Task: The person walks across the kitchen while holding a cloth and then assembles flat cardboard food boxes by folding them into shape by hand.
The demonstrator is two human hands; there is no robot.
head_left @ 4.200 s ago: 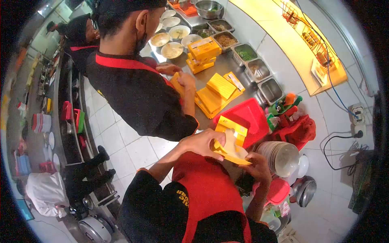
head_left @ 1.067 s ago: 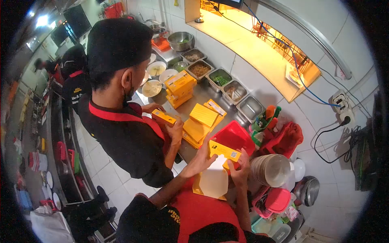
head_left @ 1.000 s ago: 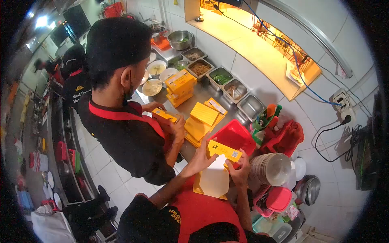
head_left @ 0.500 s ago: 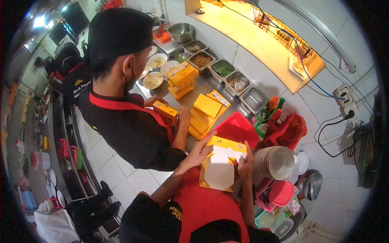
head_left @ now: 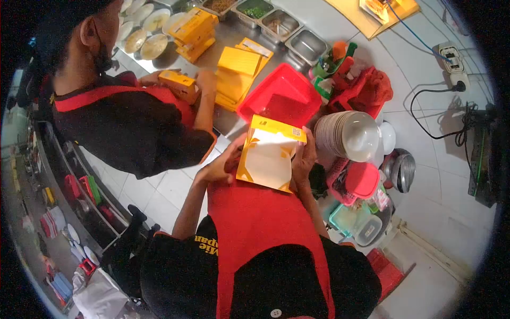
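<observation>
A yellow cardboard food box with a white inside is in front of my red apron, its inner face towards me. Yellow flaps show at its sides and lower corners, and its far wall stands up with a small printed code. My left hand holds the left edge, fingers bent against the side. Gripping the right edge is my right hand, with the thumb near the top corner and some fingers hidden behind the box. Just beyond it lies a red plastic tray.
A co-worker at left holds another yellow box. Stacked boxes and flat yellow cartons lie on the steel counter. Stacked bowls and plastic containers stand to the right. Metal food pans line the wall.
My view has tilted down and shifted right. My left hand has moved from the box's upper left corner down its left side. The box's side flaps now sit folded inward.
</observation>
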